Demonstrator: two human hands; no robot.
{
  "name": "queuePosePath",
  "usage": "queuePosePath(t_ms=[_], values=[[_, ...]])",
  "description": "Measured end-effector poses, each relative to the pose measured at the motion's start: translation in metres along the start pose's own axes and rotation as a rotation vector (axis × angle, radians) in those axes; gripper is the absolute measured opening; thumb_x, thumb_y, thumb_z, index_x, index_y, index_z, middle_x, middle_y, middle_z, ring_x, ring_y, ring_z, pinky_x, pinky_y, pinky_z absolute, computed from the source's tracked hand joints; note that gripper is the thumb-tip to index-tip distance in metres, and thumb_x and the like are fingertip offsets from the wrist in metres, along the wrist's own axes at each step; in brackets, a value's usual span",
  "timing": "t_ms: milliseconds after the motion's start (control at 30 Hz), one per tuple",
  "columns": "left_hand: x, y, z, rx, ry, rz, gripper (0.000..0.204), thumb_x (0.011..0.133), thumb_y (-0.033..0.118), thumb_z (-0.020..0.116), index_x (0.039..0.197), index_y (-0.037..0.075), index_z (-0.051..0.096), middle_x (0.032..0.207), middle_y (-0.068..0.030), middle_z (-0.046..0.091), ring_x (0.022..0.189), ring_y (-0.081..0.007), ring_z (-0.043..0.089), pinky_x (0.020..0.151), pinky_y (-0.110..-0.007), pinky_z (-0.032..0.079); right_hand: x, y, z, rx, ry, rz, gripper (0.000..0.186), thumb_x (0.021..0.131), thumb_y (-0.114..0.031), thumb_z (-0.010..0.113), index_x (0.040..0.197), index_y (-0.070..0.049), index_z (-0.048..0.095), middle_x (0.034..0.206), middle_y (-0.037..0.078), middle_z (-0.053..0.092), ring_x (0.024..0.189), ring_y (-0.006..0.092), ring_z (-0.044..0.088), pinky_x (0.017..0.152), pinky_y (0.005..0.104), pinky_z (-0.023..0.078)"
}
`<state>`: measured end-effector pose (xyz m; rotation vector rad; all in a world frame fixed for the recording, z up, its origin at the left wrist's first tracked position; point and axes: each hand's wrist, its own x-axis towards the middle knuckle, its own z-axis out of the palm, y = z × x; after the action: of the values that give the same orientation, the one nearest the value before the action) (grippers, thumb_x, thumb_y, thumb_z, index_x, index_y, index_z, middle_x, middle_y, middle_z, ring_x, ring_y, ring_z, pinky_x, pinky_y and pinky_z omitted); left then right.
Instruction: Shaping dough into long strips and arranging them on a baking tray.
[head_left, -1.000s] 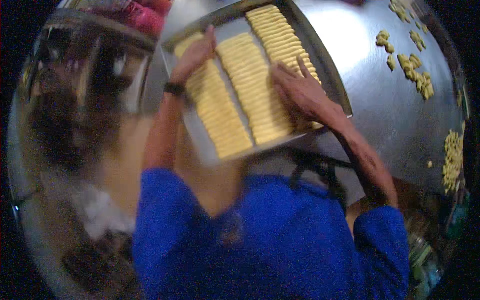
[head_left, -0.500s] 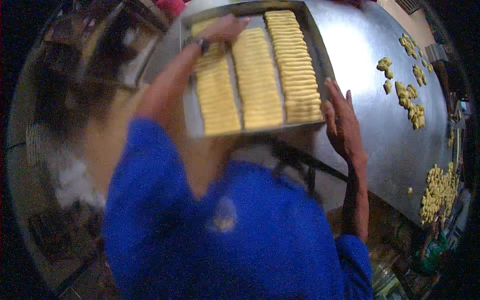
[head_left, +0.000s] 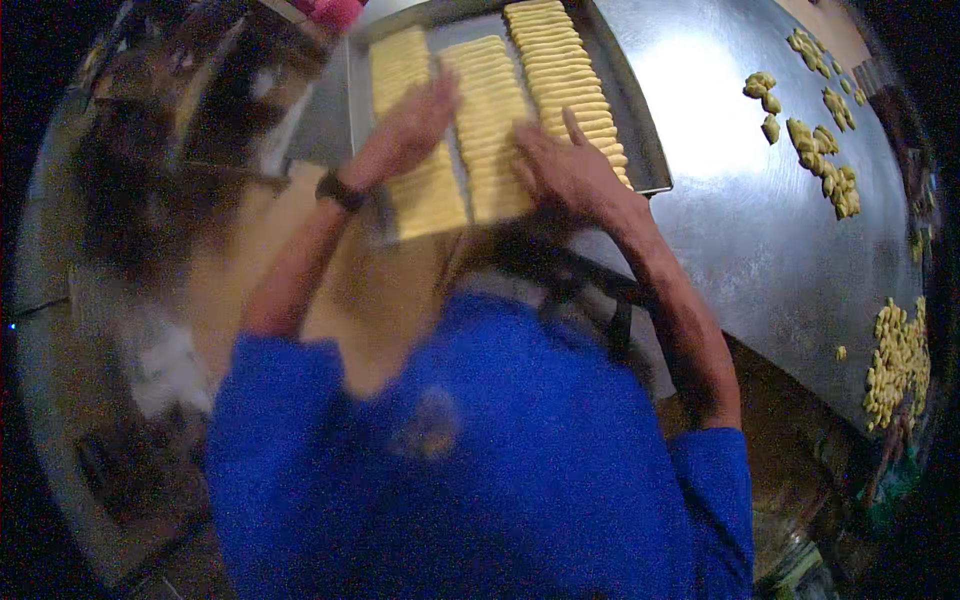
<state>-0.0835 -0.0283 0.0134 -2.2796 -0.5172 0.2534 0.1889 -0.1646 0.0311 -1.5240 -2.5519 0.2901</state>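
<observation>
Metal baking tray point(head_left: 640, 150) at near edge of steel table point(head_left: 760, 250), 3 rows of pale yellow dough strips point(head_left: 490, 120), left hand point(head_left: 405, 130) flat w/ fingers spread on left/mid rows, black wristband point(head_left: 340, 190), right hand point(head_left: 565, 165) spread flat on mid/right rows, loose dough pieces point(head_left: 820, 150) well apart on table right.

We see a dull grey metal tray point(head_left: 640, 150) holding rows of matt pale-yellow dough strips point(head_left: 490, 120), resting on a smooth brushed steel table point(head_left: 760, 230) that glares under the light, with lumpy dough pieces point(head_left: 830, 160) scattered on it and soft blue cloth sleeves point(head_left: 500, 460) below.
</observation>
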Motion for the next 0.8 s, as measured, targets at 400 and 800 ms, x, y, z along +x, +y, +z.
queuePosePath(t_ms=[400, 800], values=[[0.014, 0.01, -0.047, -1.12, 0.047, -0.499, 0.059, 0.104, 0.041, 0.04, 0.14, -0.005, 0.044, 0.146, -0.0264, 0.044, 0.14, -0.0398, 0.036, 0.119, -0.047, 0.022, -0.036, -0.011, -0.017, 0.3, 0.236, 0.097, 0.048, 0.104, -0.036, 0.04, 0.136, -0.001, 0.051, 0.144, 0.017, 0.051, 0.138, 0.0297, 0.044, 0.121, 0.0497, 0.02], [0.069, -0.015, 0.045, -0.441, -0.219, -0.243, 0.058, 0.103, 0.045, 0.042, 0.154, 0.019, 0.033, 0.157, -0.0185, 0.031, 0.147, -0.0334, 0.027, 0.112, -0.069, 0.019, -0.179, 0.048, -0.054, 0.644, 0.844, 0.771, 0.03, 0.095, -0.022, 0.06, 0.114, 0.0, 0.067, 0.106, 0.02, 0.071, 0.099, 0.0341, 0.069, 0.089, 0.0402, 0.054]])
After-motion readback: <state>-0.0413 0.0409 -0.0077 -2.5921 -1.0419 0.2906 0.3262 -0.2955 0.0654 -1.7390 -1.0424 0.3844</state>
